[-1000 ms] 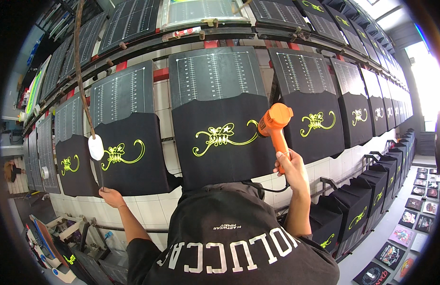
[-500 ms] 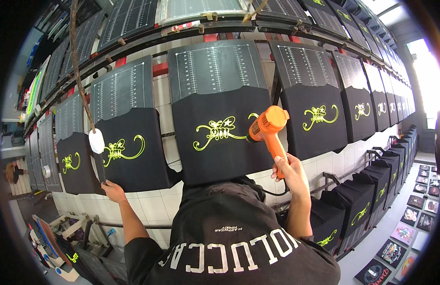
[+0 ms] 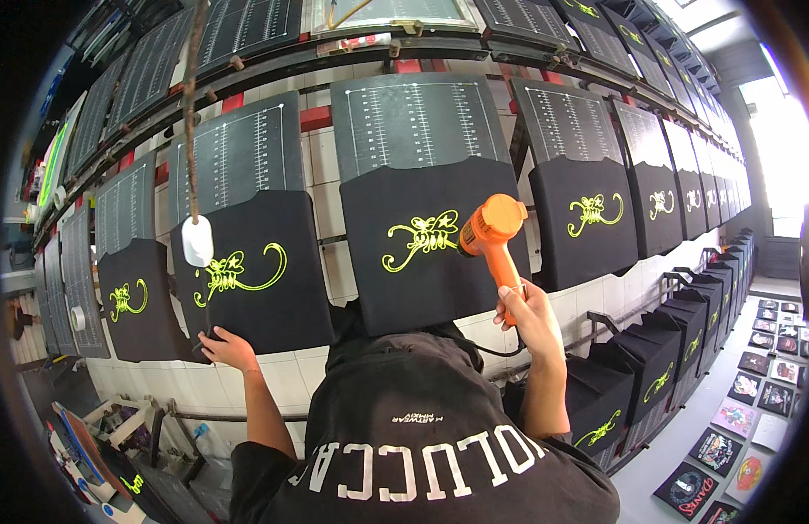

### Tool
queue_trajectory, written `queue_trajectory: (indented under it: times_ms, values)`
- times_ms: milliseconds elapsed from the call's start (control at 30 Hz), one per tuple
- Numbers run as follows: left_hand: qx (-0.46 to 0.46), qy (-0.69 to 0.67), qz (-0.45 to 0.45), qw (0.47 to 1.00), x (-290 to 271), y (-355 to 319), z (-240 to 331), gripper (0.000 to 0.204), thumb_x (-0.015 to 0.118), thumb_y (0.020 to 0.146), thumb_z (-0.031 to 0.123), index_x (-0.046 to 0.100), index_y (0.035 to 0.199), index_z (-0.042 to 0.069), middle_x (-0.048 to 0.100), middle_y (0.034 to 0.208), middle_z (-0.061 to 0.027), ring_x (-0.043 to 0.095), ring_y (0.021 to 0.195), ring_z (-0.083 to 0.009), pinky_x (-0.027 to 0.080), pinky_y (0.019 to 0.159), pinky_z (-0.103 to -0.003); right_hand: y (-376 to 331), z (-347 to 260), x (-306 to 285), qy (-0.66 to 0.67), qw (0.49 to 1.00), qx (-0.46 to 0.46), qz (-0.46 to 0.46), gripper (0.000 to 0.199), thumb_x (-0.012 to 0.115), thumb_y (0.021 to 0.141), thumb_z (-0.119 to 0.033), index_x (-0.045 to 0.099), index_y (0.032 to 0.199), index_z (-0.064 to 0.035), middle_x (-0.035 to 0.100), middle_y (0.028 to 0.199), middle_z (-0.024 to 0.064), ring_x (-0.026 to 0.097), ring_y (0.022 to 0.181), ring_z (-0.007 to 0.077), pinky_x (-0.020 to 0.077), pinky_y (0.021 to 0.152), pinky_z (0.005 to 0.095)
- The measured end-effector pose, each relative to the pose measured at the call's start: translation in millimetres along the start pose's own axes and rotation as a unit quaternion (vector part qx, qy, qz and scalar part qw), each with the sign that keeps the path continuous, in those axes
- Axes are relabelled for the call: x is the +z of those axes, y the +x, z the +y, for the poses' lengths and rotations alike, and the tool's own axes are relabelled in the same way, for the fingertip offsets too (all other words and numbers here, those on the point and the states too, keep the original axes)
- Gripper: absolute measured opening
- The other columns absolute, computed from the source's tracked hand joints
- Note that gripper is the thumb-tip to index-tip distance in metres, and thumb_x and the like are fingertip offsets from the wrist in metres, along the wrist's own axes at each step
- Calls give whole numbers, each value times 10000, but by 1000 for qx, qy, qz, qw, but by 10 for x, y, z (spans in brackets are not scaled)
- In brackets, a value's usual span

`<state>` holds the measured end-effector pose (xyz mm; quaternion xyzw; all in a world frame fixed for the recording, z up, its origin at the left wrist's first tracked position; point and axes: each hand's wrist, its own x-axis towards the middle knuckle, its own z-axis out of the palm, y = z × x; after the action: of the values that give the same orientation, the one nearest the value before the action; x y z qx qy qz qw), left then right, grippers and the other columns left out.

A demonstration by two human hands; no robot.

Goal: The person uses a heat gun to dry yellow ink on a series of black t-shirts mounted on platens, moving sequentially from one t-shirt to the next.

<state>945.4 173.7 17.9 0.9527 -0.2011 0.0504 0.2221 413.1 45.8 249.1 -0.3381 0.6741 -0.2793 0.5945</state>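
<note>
My right hand [image 3: 530,316] is wrapped round the handle of an orange heat gun [image 3: 497,225]. Its dark nozzle points left, low over a neon-yellow print [image 3: 422,237] on a black T-shirt [image 3: 422,301] stretched over a dark board; the gun hides the print's right part. Farther left, my left hand [image 3: 230,348] is closed at the near edge of a neighbouring black shirt [image 3: 286,327]. Between its fingers is something thin and dark, too indistinct to name. Above that hand, a white rounded piece [image 3: 196,242] hangs from a brown cord [image 3: 191,131].
More boards with black printed shirts [image 3: 588,253] run left and right. Behind them a metal rail [image 3: 273,59] carries another row of boards. Several draped shirts [image 3: 653,375] stand on the lower right, beside printed squares [image 3: 717,454] on the floor. A framed screen [image 3: 395,13] lies at the back.
The view has shifted, so the boards appear farther right. Relative to the shirt, the heat gun has moved left over the print. My left hand stays by the neighbouring shirt's edge.
</note>
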Motion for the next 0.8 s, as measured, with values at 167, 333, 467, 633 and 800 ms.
queue_trajectory:
  times_ms: [167, 333, 467, 633, 800]
  values:
    - [1, -11, -12, 1000, -59, -13, 79, 536, 381, 1036, 330, 351, 1435, -27, 374, 1470, -237, 236, 1386, -471, 293, 1105, -528, 6, -56, 157, -13, 1000, -7, -10, 259, 611, 939, -233, 578, 1010, 14, 590, 713, 17, 593, 589, 80, 460, 523, 216]
    - [3, 3, -2, 1000, -71, -13, 53, 531, 383, 1036, 325, 356, 1431, -28, 378, 1468, -231, 247, 1382, -453, 303, 1096, -518, 103, -74, 144, -27, 999, -5, -41, 259, 616, 942, -237, 587, 1016, 10, 588, 718, 14, 591, 590, 81, 467, 526, 218]
    - [6, -5, 0, 1000, -69, -14, 87, 519, 388, 1036, 317, 365, 1427, -23, 375, 1468, -231, 266, 1375, -431, 321, 1083, -504, 175, -70, 132, -15, 999, -15, -47, 264, 615, 944, -227, 590, 1039, 18, 586, 715, 11, 586, 583, 79, 465, 523, 216]
    - [16, -34, 33, 999, -30, -2, 71, 504, 426, 1018, 308, 396, 1412, -5, 403, 1425, -277, 316, 1339, -462, 335, 1064, -530, 272, -154, 233, -55, 998, -37, 5, 250, 611, 945, -222, 590, 1021, 16, 580, 707, 10, 580, 582, 78, 457, 517, 213]
    - [-1, -13, 12, 1000, -73, -15, 103, 501, 427, 1024, 276, 374, 1423, -23, 390, 1454, -234, 299, 1360, -414, 345, 1068, -484, 295, -198, 166, -35, 998, -43, 1, 243, 603, 947, -243, 590, 981, -2, 577, 708, 12, 580, 577, 80, 455, 509, 212]
